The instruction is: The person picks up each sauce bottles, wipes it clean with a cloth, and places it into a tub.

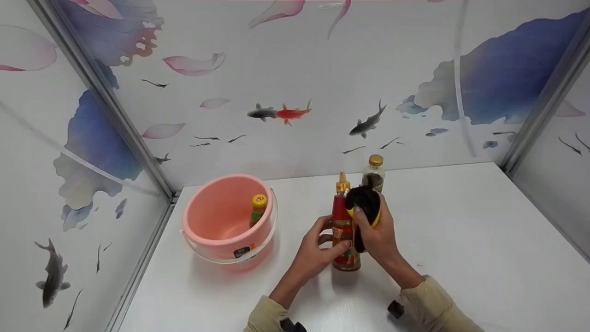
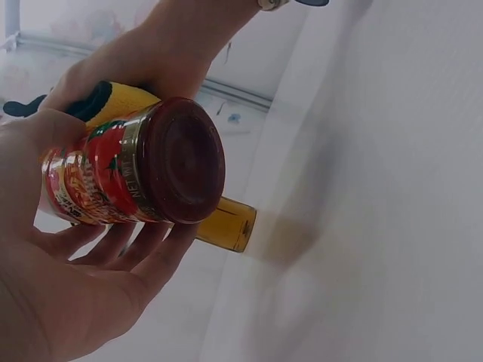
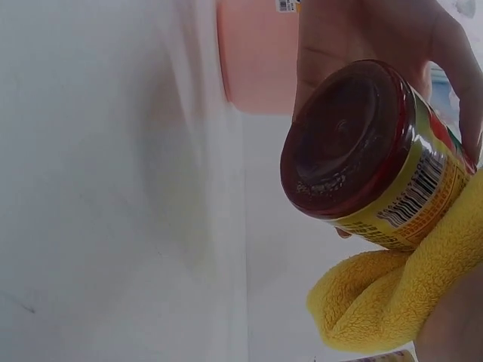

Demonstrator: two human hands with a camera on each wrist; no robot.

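My left hand (image 1: 313, 255) grips a red sauce bottle (image 1: 342, 230) with a yellow nozzle cap, fingers and thumb wrapped around its sides. The bottle is roughly upright, and both wrist views show its dark red base (image 2: 186, 161) raised off the table. In my right hand (image 1: 381, 236) is a bunched cloth, black on one side and yellow on the other (image 1: 364, 203), pressed against the bottle's right side. The yellow terry side of the cloth (image 3: 377, 302) shows in the right wrist view, touching the bottle by its barcode label (image 3: 415, 192).
A clear bottle with a gold cap (image 1: 375, 160) stands behind the hands near the back wall. To the left is a pink bucket (image 1: 207, 240) with its handle down; a small yellow-capped bottle (image 1: 259, 201) stands inside. Patterned panels enclose the white table (image 1: 461, 240).
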